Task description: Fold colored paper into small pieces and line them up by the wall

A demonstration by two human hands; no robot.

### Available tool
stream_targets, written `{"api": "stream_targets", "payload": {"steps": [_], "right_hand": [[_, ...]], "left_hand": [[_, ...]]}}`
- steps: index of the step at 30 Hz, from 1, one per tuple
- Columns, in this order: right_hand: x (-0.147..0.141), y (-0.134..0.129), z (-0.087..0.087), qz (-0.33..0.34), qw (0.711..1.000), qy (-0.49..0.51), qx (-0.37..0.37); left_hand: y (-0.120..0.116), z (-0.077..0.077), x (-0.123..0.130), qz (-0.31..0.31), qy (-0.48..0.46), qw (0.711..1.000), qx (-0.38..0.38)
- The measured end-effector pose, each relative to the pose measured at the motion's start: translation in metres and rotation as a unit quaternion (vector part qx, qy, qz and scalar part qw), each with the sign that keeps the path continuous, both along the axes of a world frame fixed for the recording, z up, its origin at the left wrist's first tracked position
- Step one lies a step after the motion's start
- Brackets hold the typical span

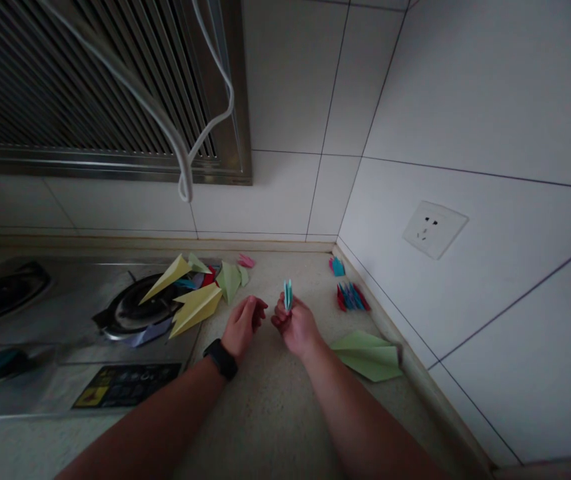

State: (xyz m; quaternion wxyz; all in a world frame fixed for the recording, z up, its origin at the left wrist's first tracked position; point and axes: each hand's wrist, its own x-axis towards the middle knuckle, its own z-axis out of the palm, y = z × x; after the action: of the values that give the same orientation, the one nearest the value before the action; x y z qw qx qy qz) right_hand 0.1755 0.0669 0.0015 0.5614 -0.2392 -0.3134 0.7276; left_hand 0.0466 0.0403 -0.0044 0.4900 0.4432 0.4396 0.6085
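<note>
Pinched upright between the thumb and fingers of my right hand (295, 325) is a small light-teal folded paper piece (288, 297), probably a little paper plane seen end-on. Just to its left hovers my left hand (243, 327), its fingers loosely bent and apart, with nothing visible in them. A black watch (220, 359) is on the left wrist. Beyond my right hand, a row of small red, blue and purple folded papers (353, 297) lies on the counter. Beside my right forearm is a large light-green paper plane (369, 356).
Yellow paper planes (198, 309), green ones (230, 280) and other coloured folds lie over the gas burner (135, 303) and counter edge. A pink fold (246, 261) and a small blue one (337, 267) sit near the back wall. A white cable (165, 127) hangs before the range hood (242, 100).
</note>
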Motion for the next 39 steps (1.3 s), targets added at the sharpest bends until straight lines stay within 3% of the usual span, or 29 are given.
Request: {"api": "stream_targets", "payload": {"steps": [4, 9, 13, 18, 24, 28, 32, 34, 36, 39], "right_hand": [[-0.002, 0.009, -0.014, -0.113, 0.988, -0.107, -0.008], [-0.005, 0.014, -0.023, -0.140, 0.955, -0.242, 0.093], [-0.008, 0.013, -0.021, -0.145, 0.930, -0.300, 0.157], [-0.015, 0.016, -0.017, -0.116, 0.933, -0.283, 0.191], [-0.023, 0.025, -0.014, -0.088, 0.930, -0.317, 0.164], [-0.021, 0.025, -0.013, -0.069, 0.939, -0.289, 0.175], [-0.017, 0.028, -0.013, -0.119, 0.951, -0.248, 0.141], [-0.015, 0.033, -0.015, -0.149, 0.955, -0.234, 0.108], [-0.015, 0.037, -0.018, -0.165, 0.957, -0.224, 0.085], [-0.018, 0.040, -0.024, -0.159, 0.948, -0.251, 0.117]], "left_hand": [[0.000, 0.003, 0.001, -0.021, 0.029, 0.999, 0.029], [0.001, 0.003, 0.004, -0.037, 0.049, 0.998, 0.032], [0.008, -0.002, 0.003, -0.010, 0.053, 0.998, 0.028], [0.014, -0.005, -0.002, 0.022, -0.014, 1.000, -0.007], [0.008, 0.000, -0.004, -0.014, -0.118, 0.993, -0.022], [0.008, 0.002, -0.003, -0.038, -0.189, 0.980, -0.053], [0.011, 0.002, -0.003, -0.002, -0.215, 0.973, -0.087], [0.011, 0.009, -0.003, 0.031, -0.185, 0.977, -0.106], [0.010, 0.025, -0.004, 0.046, -0.140, 0.982, -0.117], [0.015, 0.064, -0.005, -0.019, -0.092, 0.991, -0.094]]}}
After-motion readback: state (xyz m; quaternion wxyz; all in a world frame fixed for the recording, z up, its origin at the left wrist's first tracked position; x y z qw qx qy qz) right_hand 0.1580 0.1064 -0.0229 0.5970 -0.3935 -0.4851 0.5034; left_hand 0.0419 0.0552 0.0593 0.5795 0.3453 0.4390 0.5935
